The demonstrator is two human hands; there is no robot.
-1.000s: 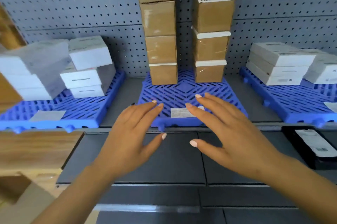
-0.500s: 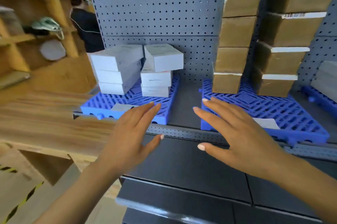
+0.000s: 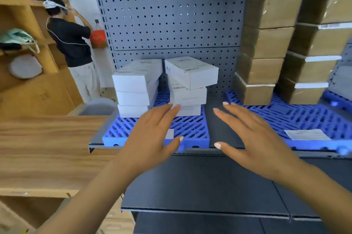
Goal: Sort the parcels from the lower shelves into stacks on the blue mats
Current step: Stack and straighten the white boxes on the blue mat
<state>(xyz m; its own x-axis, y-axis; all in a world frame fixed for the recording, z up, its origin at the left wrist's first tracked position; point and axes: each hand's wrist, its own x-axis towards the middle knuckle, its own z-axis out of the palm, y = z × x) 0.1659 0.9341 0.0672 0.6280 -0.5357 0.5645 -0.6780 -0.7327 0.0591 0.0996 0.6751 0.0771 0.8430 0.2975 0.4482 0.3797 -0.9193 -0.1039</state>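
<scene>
Two short stacks of white parcels stand on the left blue mat point(image 3: 192, 130): a left stack point(image 3: 136, 87) and a right stack point(image 3: 188, 85) whose top box sits skewed. Brown parcels point(image 3: 264, 46) rise in two tall stacks on the middle blue mat point(image 3: 304, 117). My left hand point(image 3: 152, 136) hovers over the left mat's front, fingers straight and empty, fingertips near the right white stack. My right hand point(image 3: 253, 136) hangs open and empty over the gap between the mats.
A grey pegboard point(image 3: 171, 14) backs the shelf. A dark lower shelf top point(image 3: 200, 182) lies under my hands. A wooden counter point(image 3: 45, 148) and wooden shelving are at left. A person in a black top point(image 3: 70, 41) stands at the back left holding a red bag.
The view has swung further left and closer. Both hands stay open and empty, now over the left mat and the gap beside it instead of the middle mat.
</scene>
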